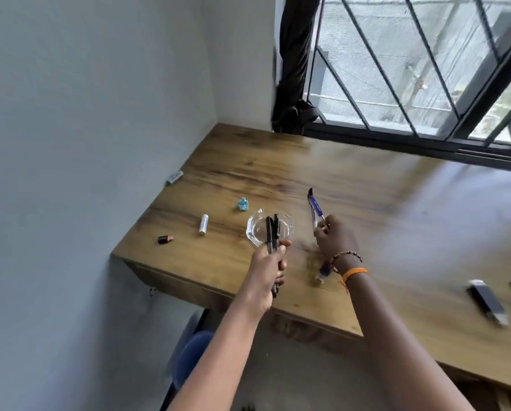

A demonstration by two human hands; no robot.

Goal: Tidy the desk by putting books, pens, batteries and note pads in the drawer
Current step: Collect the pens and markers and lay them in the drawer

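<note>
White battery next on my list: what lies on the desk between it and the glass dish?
In the head view, only bare wood lies between the white battery and the glass dish; the crumpled blue paper sits farther back, off that line.

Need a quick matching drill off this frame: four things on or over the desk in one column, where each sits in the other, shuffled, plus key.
Things:
1. black pens
2. blue-labelled pen
3. white battery
4. crumpled blue paper

Places:
A. lying alone on the desk, left of the glass dish
B. gripped in the left hand
C. pinched by the right hand
D. on the desk just behind the glass dish

Pairs: 1-B, 2-C, 3-A, 4-D
</note>
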